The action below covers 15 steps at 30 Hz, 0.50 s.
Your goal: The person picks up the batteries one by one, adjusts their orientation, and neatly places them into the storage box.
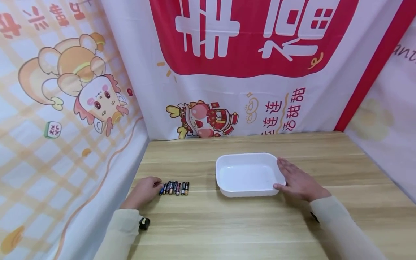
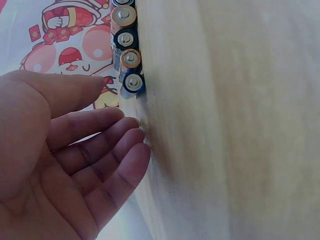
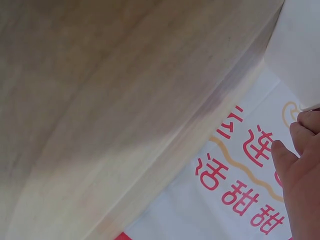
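A row of several AA-style batteries [image 1: 174, 188] lies side by side on the wooden table, left of a white rectangular plastic container [image 1: 248, 192]. My left hand [image 1: 148, 189] is at the left end of that row, its fingers loosely bent and holding nothing. In the left wrist view, the thumb and fingertips of my left hand [image 2: 75, 145] stand apart, just short of the nearest blue battery [image 2: 133, 84]. My right hand [image 1: 299, 182] rests against the container's right end, fingers extended along the rim and thumb by the front corner. The right wrist view catches part of the right hand [image 3: 302, 165] beside the white container wall [image 3: 299, 55].
The wooden table [image 1: 208, 227] runs back to a printed cloth [image 1: 146, 90] with red and white designs. Another patterned cloth [image 1: 39, 162] borders the left side, and a pale cloth [image 1: 386, 119] hangs on the right. A black band [image 1: 144, 223] sits at the left wrist.
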{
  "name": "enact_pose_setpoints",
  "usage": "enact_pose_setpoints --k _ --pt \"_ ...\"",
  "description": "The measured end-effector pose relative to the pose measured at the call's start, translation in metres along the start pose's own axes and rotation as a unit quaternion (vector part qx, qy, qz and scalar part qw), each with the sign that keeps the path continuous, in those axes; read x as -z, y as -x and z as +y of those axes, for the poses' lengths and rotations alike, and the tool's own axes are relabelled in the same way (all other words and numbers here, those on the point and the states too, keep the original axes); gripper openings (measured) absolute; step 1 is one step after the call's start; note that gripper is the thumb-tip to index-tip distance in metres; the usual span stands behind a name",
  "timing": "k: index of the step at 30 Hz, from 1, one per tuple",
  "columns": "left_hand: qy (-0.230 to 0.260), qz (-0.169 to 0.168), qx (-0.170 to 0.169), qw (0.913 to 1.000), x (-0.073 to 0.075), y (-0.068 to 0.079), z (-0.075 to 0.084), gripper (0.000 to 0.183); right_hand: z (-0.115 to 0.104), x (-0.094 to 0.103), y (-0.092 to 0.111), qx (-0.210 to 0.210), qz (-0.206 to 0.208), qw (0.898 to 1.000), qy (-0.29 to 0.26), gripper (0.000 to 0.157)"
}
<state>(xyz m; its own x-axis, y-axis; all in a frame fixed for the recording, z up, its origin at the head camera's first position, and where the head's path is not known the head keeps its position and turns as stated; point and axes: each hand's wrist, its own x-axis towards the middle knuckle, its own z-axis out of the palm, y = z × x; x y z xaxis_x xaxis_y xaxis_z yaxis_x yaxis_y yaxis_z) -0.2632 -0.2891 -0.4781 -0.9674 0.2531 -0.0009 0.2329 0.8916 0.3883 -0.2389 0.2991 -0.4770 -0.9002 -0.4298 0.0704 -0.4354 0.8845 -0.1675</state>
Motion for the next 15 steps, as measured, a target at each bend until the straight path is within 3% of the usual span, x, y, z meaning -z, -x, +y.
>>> enact_pose_setpoints --k 7,15 --pt "0.008 -0.002 0.004 1.0 -0.0054 -0.0036 -0.0048 0.011 0.0001 0.0086 -0.0099 0.01 -0.009 1.0 0.018 0.102" --pt "0.033 0.0 0.021 0.9992 -0.0088 -0.0034 -0.0046 0.026 -0.004 0.0014 -0.0033 0.016 0.008 1.0 0.014 0.099"
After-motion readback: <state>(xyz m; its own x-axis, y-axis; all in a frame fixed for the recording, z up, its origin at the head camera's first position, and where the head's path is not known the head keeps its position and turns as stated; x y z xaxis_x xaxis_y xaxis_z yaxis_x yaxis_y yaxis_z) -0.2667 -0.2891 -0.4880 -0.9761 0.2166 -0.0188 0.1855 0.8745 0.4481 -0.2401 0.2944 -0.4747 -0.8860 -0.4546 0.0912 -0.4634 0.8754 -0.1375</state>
